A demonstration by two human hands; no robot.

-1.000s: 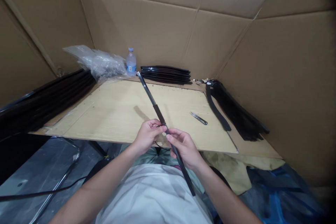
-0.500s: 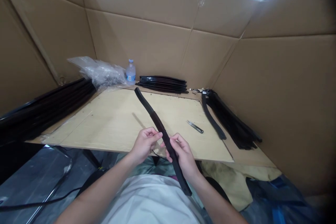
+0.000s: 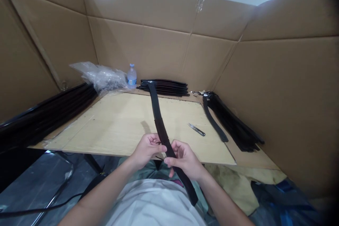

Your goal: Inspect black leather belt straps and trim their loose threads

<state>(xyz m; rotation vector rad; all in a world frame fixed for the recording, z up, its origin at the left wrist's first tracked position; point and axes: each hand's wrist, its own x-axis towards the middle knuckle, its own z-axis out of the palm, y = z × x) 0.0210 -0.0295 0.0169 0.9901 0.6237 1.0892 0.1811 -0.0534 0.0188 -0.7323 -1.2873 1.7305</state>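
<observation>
A long, slightly curved black strap-like strip (image 3: 162, 129) is held over the table's front edge, its lower end reaching down in front of my shirt. Partway along it sits a wider, brownish-black sleeve-like section. My left hand (image 3: 148, 150) pinches the strip's left edge just below that section, thumb on top. My right hand (image 3: 184, 159) grips the strip a little lower, thumb across its face and fingers curled beneath. Thin dark cord ends poke out near my left fingers. Thread snips (image 3: 196, 129) lie on the board to the right.
A light wooden board (image 3: 111, 120) covers the table. Black strips are piled at the left (image 3: 50, 113), back (image 3: 166, 87) and right (image 3: 230, 123), with one loose strip (image 3: 214, 122) beside the right pile. A plastic bag (image 3: 106, 77) and a water bottle (image 3: 131, 76) stand behind. Cardboard walls (image 3: 140, 39) surround the table.
The strip has turned so its broad face shows and its upper end has swung right. My right thumb has moved across the strip's face. Both hands sit slightly lower in view.
</observation>
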